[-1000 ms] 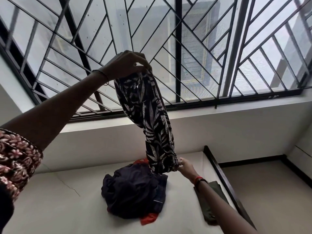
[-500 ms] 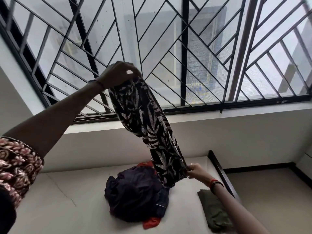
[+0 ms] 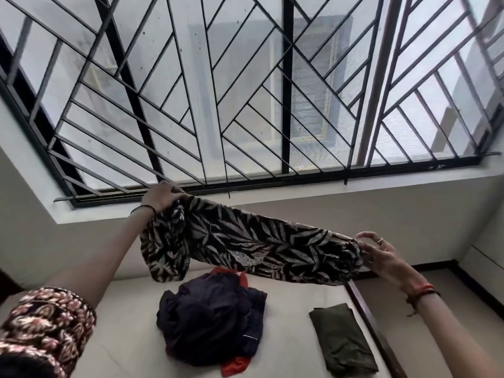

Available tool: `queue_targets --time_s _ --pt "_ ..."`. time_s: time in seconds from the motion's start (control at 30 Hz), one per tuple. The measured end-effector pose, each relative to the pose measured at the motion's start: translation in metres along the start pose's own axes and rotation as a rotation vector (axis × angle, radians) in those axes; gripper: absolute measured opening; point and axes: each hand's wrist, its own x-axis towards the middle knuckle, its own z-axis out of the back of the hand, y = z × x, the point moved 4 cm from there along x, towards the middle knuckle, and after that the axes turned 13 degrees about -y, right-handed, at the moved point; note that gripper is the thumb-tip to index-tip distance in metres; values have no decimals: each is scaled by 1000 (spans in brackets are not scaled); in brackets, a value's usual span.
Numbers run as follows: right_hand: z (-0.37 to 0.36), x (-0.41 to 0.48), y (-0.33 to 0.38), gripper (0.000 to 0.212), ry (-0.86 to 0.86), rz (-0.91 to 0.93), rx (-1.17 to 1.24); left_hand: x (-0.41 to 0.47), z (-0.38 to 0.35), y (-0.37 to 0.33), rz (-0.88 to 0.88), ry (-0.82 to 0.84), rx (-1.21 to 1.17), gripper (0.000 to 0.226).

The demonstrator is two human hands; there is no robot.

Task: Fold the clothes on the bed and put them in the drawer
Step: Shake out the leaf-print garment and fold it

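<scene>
Left hand [image 3: 163, 196] clamps one end of the leaf-print garment [image 3: 259, 244] up near the window sill [image 3: 327, 192], fingers curled over bunched cloth. Right hand [image 3: 381, 255] pinches the opposite end, lower and off to the right. Some of its fingers splay free, but the cloth edge sits in the pinch. Garment is stretched between both hands in the air above the bed [image 3: 128, 323], not touching it. A loose flap hangs below the left grip.

Rest of the load: dark pile [image 3: 210, 317] crumpled mid-bed, red piece [image 3: 236, 364] poking out from under it. Olive piece [image 3: 343, 342] lies folded flat just right of the pile. Drawer not in view.

Step, as judged: spreading the garment out ahead of the first fold. One item folded, one in hand, pile untouched, so it looks early in the task.

Next move likely calls for:
- straighten the hanging flap and square the edges
- then bring the two ends together in the air, or lay it flat on bare bed in front of the pile

Risks: the thin right pinch could slip under tension, and the cloth could drag across the pile on the way down.
</scene>
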Motion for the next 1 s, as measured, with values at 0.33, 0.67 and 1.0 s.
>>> queue_targets --time_s 0.33,0.67,1.0 --pt "-56 -16 -20 11 -102 -153 76 -52 -90 -15 379 7 -485 28" --pt "-106 -50 -59 47 -23 -252 77 -140 -168 -110 203 334 -838 11" --pt "-107 -58 -84 37 -147 -290 234 -181 -191 -107 486 453 -987 19"
